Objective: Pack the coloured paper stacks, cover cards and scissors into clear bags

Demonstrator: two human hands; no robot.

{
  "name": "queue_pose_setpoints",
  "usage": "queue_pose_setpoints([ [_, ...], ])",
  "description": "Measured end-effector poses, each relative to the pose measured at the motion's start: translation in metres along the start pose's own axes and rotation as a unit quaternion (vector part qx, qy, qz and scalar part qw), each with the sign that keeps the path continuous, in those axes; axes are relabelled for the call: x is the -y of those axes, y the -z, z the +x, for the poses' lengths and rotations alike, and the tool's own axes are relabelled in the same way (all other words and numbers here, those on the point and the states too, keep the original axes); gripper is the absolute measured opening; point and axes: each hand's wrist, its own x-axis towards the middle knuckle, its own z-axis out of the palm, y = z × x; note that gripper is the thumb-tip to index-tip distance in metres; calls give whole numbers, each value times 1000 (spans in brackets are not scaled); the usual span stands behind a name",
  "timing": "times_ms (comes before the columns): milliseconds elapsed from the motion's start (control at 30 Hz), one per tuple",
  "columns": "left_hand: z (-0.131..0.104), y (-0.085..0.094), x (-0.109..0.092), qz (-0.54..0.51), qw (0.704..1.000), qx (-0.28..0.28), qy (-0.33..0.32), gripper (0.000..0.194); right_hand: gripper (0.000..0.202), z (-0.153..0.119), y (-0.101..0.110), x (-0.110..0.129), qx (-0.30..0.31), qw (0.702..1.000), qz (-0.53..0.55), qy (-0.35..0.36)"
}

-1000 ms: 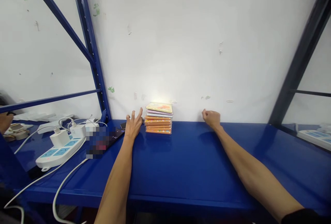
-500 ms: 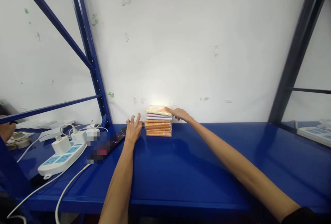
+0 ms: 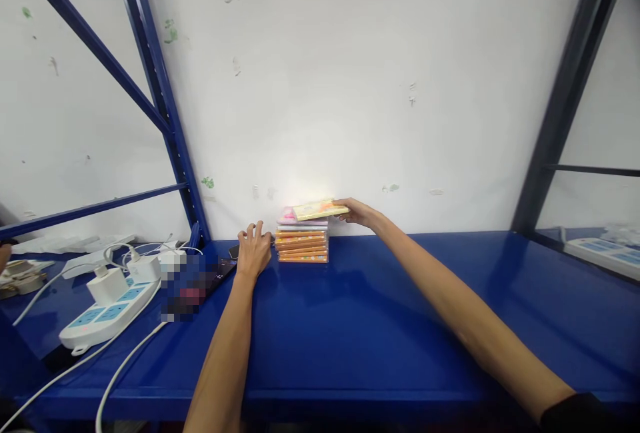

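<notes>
The right hand point(image 3: 362, 213) holds a thin yellow packet point(image 3: 317, 211) by its right end, with the fingers clamped on this edge. The packet lies slightly tilted over the stack of thin packets point(image 3: 303, 246), shifted to the right, so that a pink packet point(image 3: 287, 215) shows at the left; whether the two are touching, I cannot tell. The stack stands on the blue table point(image 3: 380, 333), near the white wall point(image 3: 310, 86). The left hand point(image 3: 255, 253) is just beside the stack, on its left side, with the fingers bent and spread apart, holding nothing. Farther left are a dark phone point(image 3: 223, 274) and a white power strip point(image 3: 111, 314) with chargers point(image 3: 107, 286) plugged in.
</notes>
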Motion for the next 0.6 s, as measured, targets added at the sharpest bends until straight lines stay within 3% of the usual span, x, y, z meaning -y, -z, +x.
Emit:
queue_pose_setpoints([
  [100, 0, 5, 4, -49, 997, -27, 58, 14, 34, -13, 17, 1, 14, 997, 76, 9],
  [200, 0, 15, 7, -110, 983, -76, 125, 23, 28, -42, 43, -7, 20, 989, 146, 13],
  [300, 0, 32, -5, -188, 965, -120, 141, 30, 29, -86, 64, -26, 14, 982, 187, -13],
  [367, -3, 47, -29, -259, 955, -114, 87, 26, 30, -117, 71, -44, 19, 978, 200, -55],
  [500, -14, 79, -100, -395, 915, -18, -81, 20, 40, -160, 69, -76, 50, 965, 223, -126],
  [600, -17, 91, -143, -434, 890, 77, -115, 39, 54, -171, 65, -87, 66, 952, 239, -179],
])
